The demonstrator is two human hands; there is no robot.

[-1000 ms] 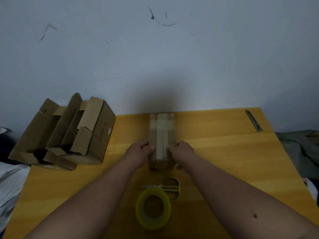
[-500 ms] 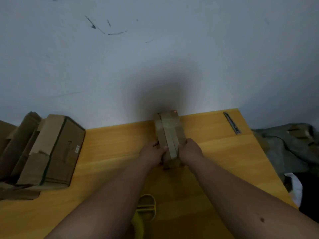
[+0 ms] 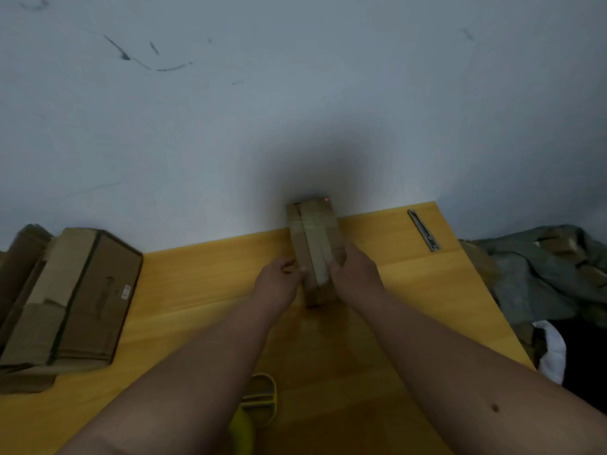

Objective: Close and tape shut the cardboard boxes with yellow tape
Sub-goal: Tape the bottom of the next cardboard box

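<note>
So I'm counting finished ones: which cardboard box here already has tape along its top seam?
The narrow box between the left hand and right hand, against the wall. The bigger boxes at the table's left edge show loose flaps.

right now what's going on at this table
A person is holding a small cardboard box between both hands on the yellow table. The left hand and right hand press its sides. Its flaps are closed, with a tape strip along the top seam. More cardboard boxes wait at the left, still untaped. Yellow scissors lie near the person.
</note>
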